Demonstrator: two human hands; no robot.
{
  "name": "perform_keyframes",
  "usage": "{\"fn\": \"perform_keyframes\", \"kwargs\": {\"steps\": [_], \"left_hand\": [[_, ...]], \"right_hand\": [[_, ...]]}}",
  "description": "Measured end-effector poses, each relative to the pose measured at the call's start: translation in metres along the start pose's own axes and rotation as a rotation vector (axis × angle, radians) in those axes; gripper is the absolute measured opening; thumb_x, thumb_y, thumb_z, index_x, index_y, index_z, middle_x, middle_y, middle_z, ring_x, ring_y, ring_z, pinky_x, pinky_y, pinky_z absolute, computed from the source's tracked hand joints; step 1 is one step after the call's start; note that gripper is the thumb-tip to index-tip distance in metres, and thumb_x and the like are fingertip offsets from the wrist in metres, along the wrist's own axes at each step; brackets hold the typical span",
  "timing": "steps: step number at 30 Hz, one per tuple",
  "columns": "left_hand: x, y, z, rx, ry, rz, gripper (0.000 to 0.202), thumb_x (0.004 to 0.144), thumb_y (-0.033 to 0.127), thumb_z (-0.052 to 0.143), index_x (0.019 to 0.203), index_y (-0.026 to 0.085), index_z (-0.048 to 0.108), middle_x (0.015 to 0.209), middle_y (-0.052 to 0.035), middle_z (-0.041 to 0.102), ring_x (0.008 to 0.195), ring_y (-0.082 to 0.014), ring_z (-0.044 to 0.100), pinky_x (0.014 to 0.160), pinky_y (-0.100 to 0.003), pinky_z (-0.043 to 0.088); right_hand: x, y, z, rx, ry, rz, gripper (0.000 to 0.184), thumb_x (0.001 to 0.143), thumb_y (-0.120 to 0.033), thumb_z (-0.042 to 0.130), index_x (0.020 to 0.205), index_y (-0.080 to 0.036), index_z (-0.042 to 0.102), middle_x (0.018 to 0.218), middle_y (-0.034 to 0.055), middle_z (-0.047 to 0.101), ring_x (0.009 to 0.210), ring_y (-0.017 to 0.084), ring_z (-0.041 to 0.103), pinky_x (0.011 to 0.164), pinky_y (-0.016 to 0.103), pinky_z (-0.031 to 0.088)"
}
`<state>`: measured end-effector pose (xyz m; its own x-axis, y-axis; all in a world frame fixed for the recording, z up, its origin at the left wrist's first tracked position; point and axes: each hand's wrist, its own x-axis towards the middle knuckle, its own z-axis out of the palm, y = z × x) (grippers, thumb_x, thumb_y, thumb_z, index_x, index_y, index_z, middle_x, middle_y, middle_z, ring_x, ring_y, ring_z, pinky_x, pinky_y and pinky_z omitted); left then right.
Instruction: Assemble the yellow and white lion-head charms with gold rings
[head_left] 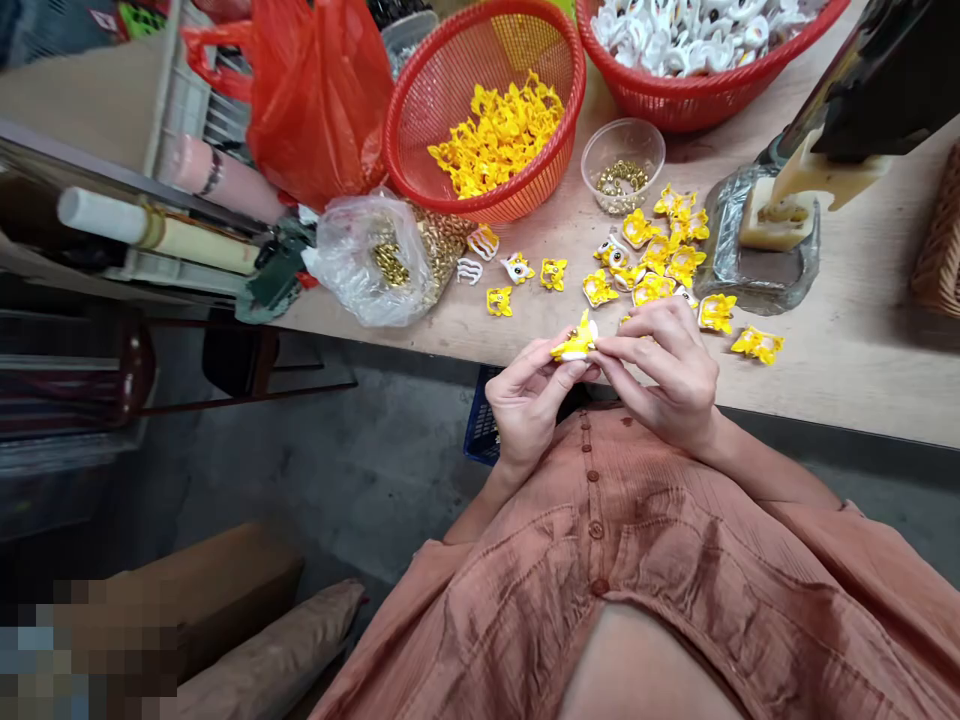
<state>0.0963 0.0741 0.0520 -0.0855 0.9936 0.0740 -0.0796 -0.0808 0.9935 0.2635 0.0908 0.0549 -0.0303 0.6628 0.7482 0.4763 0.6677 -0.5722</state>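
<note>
Fingers [556,352]: curled in from both sides and pinched shut on one small yellow piece [576,342]; only its top and left tip show between them.
Left hand [526,398]: below and left of the piece, thumb and forefinger closed on its lower left end.
Right hand [669,368]: right of the piece, fingertips pressed onto its right end, the other fingers folded toward the palm.
Yellow piece: held in the air just off the near edge of the table [862,340], above the lap, touching both hands.
Loose pieces [660,262]: a scatter of yellow ones lies on the table just beyond the right hand, with a few more in a row to the left.
Small cup [622,160]: clear, with gold bits inside, behind the scatter.
Left basket [396,150]: red mesh, holding a heap of yellow parts, beside the cup.
Far basket [675,112]: red, filled with white parts, at the far edge.
Clear bag [360,250]: more gold bits inside, left of the row, near the table edge.
Glass dish [727,250]: right of the scatter, with a cream block in it.
</note>
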Motion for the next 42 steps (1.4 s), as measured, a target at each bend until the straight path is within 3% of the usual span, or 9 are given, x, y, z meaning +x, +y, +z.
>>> {"fn": "perform_keyframes", "kwargs": {"steps": [7,20,23,26,29,31,34,38,42], "left_hand": [[0.013,0.003,0.0,0.085,-0.015,0.121,0.033,0.085,0.022,0.087,0.117,0.028,0.084,0.104,-0.0027,0.079,0.087,-0.0137,0.078,0.08,-0.023,0.07],[0.015,0.013,0.001,-0.026,-0.014,-0.147,0.026,0.081,0.035,0.09,0.102,0.021,0.086,0.1,-0.0046,0.08,0.076,-0.0156,0.079,0.073,-0.029,0.072],[0.014,0.012,0.002,-0.036,-0.022,-0.164,0.028,0.081,0.035,0.091,0.104,0.021,0.086,0.097,-0.004,0.079,0.075,-0.0162,0.079,0.076,-0.032,0.072],[0.014,0.013,0.003,-0.046,-0.046,-0.124,0.025,0.081,0.031,0.09,0.104,0.022,0.086,0.098,-0.0038,0.077,0.076,-0.0172,0.08,0.078,-0.034,0.073],[0.016,0.013,0.004,-0.038,-0.063,-0.114,0.027,0.082,0.031,0.09,0.107,0.022,0.086,0.1,-0.0043,0.077,0.076,-0.0167,0.079,0.077,-0.033,0.073],[0.017,0.013,0.004,-0.013,-0.061,-0.126,0.029,0.081,0.032,0.091,0.107,0.021,0.086,0.099,-0.0049,0.078,0.078,-0.017,0.079,0.078,-0.032,0.072],[0.02,0.013,0.005,0.004,-0.064,-0.138,0.032,0.079,0.035,0.092,0.107,0.02,0.085,0.1,-0.0054,0.079,0.081,-0.0179,0.08,0.079,-0.032,0.072],[0.023,0.011,0.007,-0.018,-0.122,-0.153,0.032,0.082,0.034,0.09,0.111,0.021,0.084,0.105,-0.0069,0.08,0.079,-0.0175,0.08,0.078,-0.032,0.072],[0.023,0.007,0.007,0.037,-0.127,-0.086,0.033,0.085,0.033,0.087,0.117,0.022,0.083,0.11,-0.007,0.079,0.08,-0.016,0.079,0.075,-0.027,0.071]], "right_hand": [[0.008,0.004,0.001,-0.061,-0.026,-0.019,0.017,0.094,-0.011,0.071,0.105,-0.024,0.07,0.09,0.0034,0.068,0.087,0.02,0.06,0.082,0.045,0.059],[0.005,0.013,0.0,-0.034,-0.081,-0.148,0.024,0.097,-0.012,0.066,0.117,-0.023,0.071,0.099,0.0067,0.071,0.094,0.023,0.059,0.091,0.051,0.058],[0.007,0.01,-0.001,0.062,-0.051,-0.025,0.018,0.095,-0.011,0.068,0.108,-0.024,0.072,0.094,0.0045,0.07,0.09,0.021,0.059,0.086,0.046,0.056],[0.008,0.01,0.001,0.312,-0.025,0.286,0.008,0.094,-0.019,0.074,0.099,-0.024,0.072,0.096,0.003,0.067,0.093,0.019,0.062,0.084,0.04,0.057],[0.008,0.014,0.003,0.712,-0.057,0.666,0.028,0.087,-0.033,0.084,0.111,-0.026,0.071,0.114,0.0045,0.068,0.106,0.019,0.067,0.087,0.035,0.062],[0.009,0.017,0.005,0.925,-0.119,0.817,0.042,0.082,-0.038,0.089,0.118,-0.026,0.071,0.122,0.005,0.07,0.114,0.019,0.068,0.097,0.035,0.063],[0.009,0.02,0.007,1.089,-0.156,0.924,0.04,0.08,-0.038,0.091,0.113,-0.025,0.074,0.121,0.0038,0.074,0.113,0.018,0.069,0.108,0.037,0.059],[0.009,0.02,0.01,1.244,-0.123,1.017,0.036,0.078,-0.035,0.092,0.105,-0.022,0.072,0.114,0.0023,0.074,0.1,0.013,0.07,0.091,0.027,0.061],[0.005,0.021,0.016,1.209,-0.104,0.988,0.041,0.078,-0.039,0.092,0.105,-0.021,0.068,0.109,0.003,0.073,0.094,0.012,0.07,0.085,0.026,0.062]]}}
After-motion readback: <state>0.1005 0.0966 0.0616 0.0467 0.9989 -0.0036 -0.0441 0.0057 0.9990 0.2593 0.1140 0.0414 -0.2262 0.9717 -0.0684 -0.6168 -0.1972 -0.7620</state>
